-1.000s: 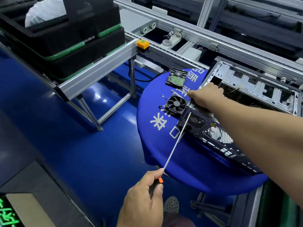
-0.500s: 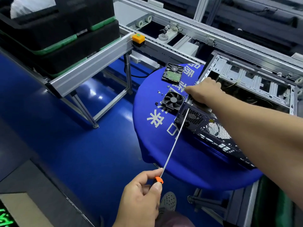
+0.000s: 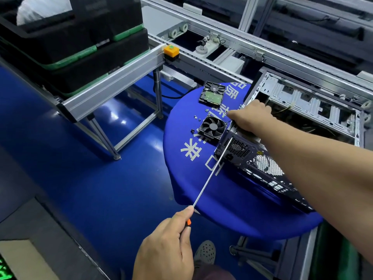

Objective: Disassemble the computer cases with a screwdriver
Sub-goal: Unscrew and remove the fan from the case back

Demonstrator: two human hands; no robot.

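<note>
Unscrewing the computer case (image 3: pixel 262 158)

My left hand (image 3: pixel 167 247) grips the screwdriver (image 3: pixel 210 174); my right hand (image 3: pixel 250 118) clasps the case's top edge.

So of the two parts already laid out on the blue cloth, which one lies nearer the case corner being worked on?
The black fan, right beside the case corner; the hard drive lies farther back on the cloth.

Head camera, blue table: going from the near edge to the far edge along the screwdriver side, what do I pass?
Left hand gripping the screwdriver → fan → loose screws → hard drive.
</note>
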